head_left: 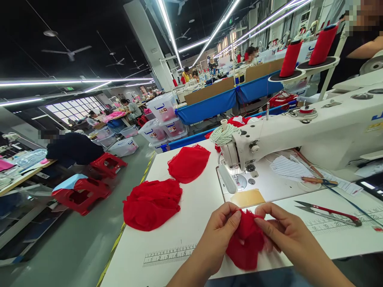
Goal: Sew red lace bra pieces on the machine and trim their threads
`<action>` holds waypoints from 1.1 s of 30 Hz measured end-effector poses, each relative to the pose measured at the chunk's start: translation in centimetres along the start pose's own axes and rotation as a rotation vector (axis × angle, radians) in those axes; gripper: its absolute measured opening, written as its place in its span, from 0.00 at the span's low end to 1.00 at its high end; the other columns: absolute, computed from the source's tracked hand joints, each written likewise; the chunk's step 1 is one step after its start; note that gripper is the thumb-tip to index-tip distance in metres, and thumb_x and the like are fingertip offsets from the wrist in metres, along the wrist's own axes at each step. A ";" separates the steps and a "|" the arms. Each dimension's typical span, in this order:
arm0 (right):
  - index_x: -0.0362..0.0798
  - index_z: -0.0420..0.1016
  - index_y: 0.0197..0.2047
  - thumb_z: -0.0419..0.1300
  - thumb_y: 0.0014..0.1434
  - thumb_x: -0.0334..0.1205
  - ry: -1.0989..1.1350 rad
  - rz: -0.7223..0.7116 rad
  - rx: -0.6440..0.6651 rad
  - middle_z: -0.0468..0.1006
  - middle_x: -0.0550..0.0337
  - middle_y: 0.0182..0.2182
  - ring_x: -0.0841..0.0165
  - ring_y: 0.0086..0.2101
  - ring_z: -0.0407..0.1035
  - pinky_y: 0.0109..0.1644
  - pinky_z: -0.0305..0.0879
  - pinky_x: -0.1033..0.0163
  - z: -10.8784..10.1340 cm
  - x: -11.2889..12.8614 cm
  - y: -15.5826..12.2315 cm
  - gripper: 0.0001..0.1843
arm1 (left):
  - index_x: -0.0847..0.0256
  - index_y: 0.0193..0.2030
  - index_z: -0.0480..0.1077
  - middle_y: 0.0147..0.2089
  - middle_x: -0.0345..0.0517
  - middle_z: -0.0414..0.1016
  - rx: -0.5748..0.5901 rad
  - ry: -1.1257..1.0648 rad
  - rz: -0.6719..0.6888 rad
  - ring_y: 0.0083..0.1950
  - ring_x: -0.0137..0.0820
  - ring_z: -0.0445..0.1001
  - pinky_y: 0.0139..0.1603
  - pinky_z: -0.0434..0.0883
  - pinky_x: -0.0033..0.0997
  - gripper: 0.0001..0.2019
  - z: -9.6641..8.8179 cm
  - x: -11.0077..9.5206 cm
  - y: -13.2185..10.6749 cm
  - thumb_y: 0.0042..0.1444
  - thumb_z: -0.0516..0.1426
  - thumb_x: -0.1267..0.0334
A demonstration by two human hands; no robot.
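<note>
Between my two hands hangs a small piece of red fabric (247,249), just in front of the sewing machine. My left hand (220,235) pinches its upper left edge between thumb and forefinger. On the other side, my right hand (283,231) grips the upper right edge the same way, its lower fingers partly hidden. The sewing machine (269,139) stands beyond, its needle area over a lit metal plate. Two more red fabric pieces lie to the left: a gathered one (152,203) nearer me and a lace-edged one (190,162) farther back.
Thread snips (332,213) lie right of my hands, near paper pieces (289,167) and a wooden-handled tool (320,181). Red thread cones (291,59) stand above the machine. Printed rulers (170,254) mark the table. Red stools (80,193) and plastic bins (163,107) stand beyond the aisle; other people sit nearby.
</note>
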State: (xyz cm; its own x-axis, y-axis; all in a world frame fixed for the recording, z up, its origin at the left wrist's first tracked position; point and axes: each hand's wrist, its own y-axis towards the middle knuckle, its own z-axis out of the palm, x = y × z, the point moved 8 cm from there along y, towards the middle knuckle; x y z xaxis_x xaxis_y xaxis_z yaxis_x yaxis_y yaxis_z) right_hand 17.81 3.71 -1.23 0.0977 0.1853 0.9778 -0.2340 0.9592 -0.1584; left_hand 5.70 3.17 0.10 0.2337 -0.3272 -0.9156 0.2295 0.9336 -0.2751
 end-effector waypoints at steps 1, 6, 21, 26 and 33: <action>0.50 0.67 0.33 0.59 0.55 0.58 0.040 0.016 0.031 0.68 0.70 0.12 0.74 0.16 0.59 0.23 0.54 0.68 0.2 0.0 0.0 0.19 | 0.63 0.32 0.66 0.25 0.36 0.67 0.008 -0.008 -0.003 0.23 0.21 0.61 0.28 0.59 0.23 0.17 0.0 0.0 0.0 0.54 0.60 0.49; 0.48 0.68 0.30 0.63 0.53 0.56 0.136 0.005 0.072 0.74 0.64 0.19 0.72 0.22 0.67 0.29 0.63 0.67 0.0 0.4 0.1 0.19 | 0.65 0.32 0.69 0.30 0.43 0.74 0.109 -0.008 0.003 0.32 0.27 0.70 0.37 0.65 0.26 0.17 0.8 -0.7 -0.5 0.42 0.69 0.58; 0.47 0.67 0.34 0.48 0.61 0.28 -0.666 -1.029 0.284 0.72 0.48 0.47 0.69 0.41 0.70 0.40 0.68 0.66 4.5 5.6 0.5 0.09 | 0.59 0.38 0.73 0.36 0.46 0.75 -0.074 0.979 0.806 0.38 0.31 0.73 0.39 0.70 0.29 0.06 -2.0 -6.1 -5.0 0.60 0.54 0.67; 0.48 0.67 0.30 0.45 0.64 0.28 -1.091 -1.075 0.372 0.71 0.62 0.26 0.72 0.24 0.63 0.25 0.57 0.68 3.9 2.5 1.5 0.14 | 0.58 0.40 0.73 0.39 0.44 0.75 0.002 1.250 0.541 0.39 0.30 0.72 0.40 0.71 0.27 0.13 -2.7 -0.5 -2.2 0.64 0.47 0.66; 0.49 0.72 0.43 0.44 0.69 0.37 -1.171 -1.019 0.397 0.71 0.63 0.26 0.72 0.23 0.61 0.27 0.53 0.65 3.4 1.8 0.9 0.15 | 0.62 0.40 0.74 0.41 0.48 0.74 0.012 1.385 0.641 0.41 0.31 0.72 0.40 0.72 0.28 0.13 -2.2 1.0 -0.8 0.64 0.47 0.68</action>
State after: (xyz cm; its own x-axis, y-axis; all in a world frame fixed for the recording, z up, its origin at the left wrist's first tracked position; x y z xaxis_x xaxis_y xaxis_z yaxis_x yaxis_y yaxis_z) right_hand 14.53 4.19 0.83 -0.3533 -0.9044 0.2392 -0.7812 0.4259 0.4564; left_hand 3.67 2.43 -1.22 -0.7452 0.5152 -0.4234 0.4457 0.8571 0.2585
